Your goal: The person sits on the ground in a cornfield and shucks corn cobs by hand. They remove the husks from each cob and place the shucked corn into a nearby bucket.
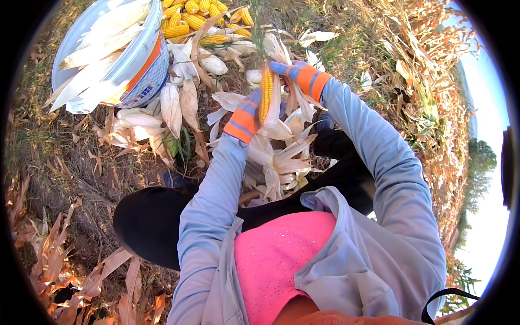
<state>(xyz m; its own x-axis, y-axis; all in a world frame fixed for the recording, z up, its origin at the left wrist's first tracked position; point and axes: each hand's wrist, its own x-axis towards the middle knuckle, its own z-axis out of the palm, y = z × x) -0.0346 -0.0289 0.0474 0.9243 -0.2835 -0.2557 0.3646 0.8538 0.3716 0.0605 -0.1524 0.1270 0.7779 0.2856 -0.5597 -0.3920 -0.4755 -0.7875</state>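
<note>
Both my hands wear grey-and-orange knitted gloves. My left hand (pixel 248 113) is closed around the lower left side of a partly husked ear of corn (pixel 266 94), its yellow kernels bared on the left and pale husk still along its right side. At the ear's upper right, my right hand (pixel 300 77) grips dry husk leaves (pixel 294 97) pulled away from it; the fingers are partly hidden by husk. Beneath the ear, loose pale husks (pixel 274 162) lie heaped between my legs. Unhusked ears (pixel 170 106) rest on the ground left of my left hand.
A white plastic bucket (pixel 140 81) with a printed orange and blue side holds pale husked-over ears (pixel 101 44) at the upper left. Bare yellow ears (pixel 193 20) are piled beside it. Dry corn stalks (pixel 430 93) stand or lean along the right, and dry leaves lie at lower left.
</note>
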